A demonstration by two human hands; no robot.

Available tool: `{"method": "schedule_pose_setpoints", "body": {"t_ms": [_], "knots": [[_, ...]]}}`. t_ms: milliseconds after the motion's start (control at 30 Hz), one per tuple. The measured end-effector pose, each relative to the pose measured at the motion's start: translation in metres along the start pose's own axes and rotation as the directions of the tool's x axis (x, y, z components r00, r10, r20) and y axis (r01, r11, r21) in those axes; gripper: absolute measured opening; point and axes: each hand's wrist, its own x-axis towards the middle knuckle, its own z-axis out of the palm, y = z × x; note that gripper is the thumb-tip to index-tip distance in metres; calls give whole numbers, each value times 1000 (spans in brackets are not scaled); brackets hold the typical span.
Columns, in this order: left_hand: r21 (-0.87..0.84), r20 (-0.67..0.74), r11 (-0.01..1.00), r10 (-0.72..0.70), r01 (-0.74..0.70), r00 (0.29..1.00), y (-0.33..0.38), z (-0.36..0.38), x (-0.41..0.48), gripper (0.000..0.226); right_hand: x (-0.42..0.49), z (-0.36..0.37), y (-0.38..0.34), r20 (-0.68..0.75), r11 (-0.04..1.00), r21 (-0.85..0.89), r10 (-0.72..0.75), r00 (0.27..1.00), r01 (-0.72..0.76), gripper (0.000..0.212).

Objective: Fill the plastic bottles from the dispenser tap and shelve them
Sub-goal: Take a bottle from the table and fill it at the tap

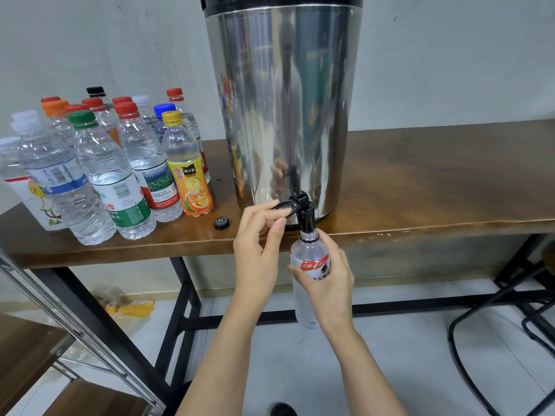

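Head view: a person's right grip [327, 283] is wrapped around a clear plastic bottle [304, 310], fingers curled over its red-and-white label. The bottle hangs off the front edge of the wooden desk [420, 181]. It stands upright with its long axis vertical and its open, uncapped mouth pointing straight up, meeting the black tap [305, 213] of a tall steel dispenser [285, 100]. The bottle's base points down at the tiled floor.

The left grip [258, 244] pinches the tap's black lever [280, 206] between thumb and forefinger; the lever sticks out to the left of the spout. The water level in the bottle cannot be made out.

A loose black cap [221, 222] lies on the desk just left of the tap. Farther left stands a crowd of capped bottles [120, 163], all upright, with red, green, orange, blue, white and black tops. At the front of them is a yellow-capped bottle [187, 175] with an orange-fruit label. A yellow bag [130, 309] lies on the floor beneath the desk.
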Motion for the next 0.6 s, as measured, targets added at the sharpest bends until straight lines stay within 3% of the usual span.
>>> {"method": "schedule_pose_setpoints", "body": {"t_ms": [600], "knots": [[-8, -5, 1000, -1, 1, 1000, 1, 0, 0, 25, 2, 0, -1, 22, 1000, -10, 0, 1000, 0, 77]]}}
